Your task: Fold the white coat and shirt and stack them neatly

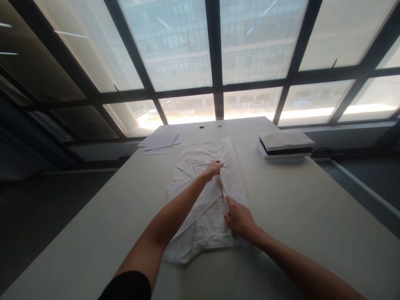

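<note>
A white garment, seemingly a shirt [196, 212], lies partly folded and creased on the white table [134, 216]. Its right side is turned inward as a long strip. My left hand [214, 167] reaches across the cloth and pinches the strip's inner edge in the upper part. Closer to me, my right hand [240, 217] grips the same edge lower down, thumb and fingers closed on the fabric. Near the front, a layer of the cloth lies slantwise over another layer, and the bottom corner at left sticks out. The fingers' undersides are hidden.
Several paper sheets [161, 139] lie at the table's far left. On the right edge rests a stack of folded clothes [286, 141], white with a dark layer between. Behind the table rise large windows with dark frames [215, 50]. A dark curtain [21, 133] hangs at left.
</note>
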The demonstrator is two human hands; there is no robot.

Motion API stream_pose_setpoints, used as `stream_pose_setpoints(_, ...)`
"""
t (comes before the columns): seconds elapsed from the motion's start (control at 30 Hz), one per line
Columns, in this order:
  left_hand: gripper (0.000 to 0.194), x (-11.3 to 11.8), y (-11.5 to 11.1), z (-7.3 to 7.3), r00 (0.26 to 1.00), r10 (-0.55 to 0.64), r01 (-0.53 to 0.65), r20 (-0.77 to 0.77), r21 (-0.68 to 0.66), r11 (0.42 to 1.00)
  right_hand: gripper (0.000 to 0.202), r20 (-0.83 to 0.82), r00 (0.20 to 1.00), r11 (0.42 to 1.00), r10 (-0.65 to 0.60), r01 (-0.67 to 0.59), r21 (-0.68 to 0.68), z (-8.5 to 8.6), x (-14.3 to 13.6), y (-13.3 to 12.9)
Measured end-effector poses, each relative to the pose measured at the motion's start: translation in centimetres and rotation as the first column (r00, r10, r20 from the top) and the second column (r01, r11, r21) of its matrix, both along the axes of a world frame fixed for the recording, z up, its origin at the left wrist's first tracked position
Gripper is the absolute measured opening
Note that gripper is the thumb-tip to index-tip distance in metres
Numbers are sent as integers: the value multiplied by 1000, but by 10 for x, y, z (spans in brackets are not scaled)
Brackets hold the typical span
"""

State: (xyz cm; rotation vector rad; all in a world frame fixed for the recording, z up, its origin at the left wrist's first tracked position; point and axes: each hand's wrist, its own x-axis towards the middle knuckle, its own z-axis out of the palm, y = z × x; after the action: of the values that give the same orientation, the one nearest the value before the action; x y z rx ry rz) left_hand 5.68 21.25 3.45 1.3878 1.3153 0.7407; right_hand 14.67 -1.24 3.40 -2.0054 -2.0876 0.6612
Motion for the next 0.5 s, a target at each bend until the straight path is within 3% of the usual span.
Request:
stream_pose_setpoints(0.13, 49, 23, 40, -4, 997, 14, -9, 75, -66, 998, 69, 3, 1000, 1000, 0, 0, -14, -1, -2, 0)
stream_pose_setpoints(0.27, 47, 35, 72, -6, 994, 8, -4, 110, -41, 999, 72, -5, 1000, 999, 0, 0, -32, -1, -3, 0)
stream_pose_setpoints(0.5, 47, 35, 98, -18, 994, 111, -109, 2, 204, 973, 73, -49, 998, 999, 33, -35, -29, 1, -2, 1)
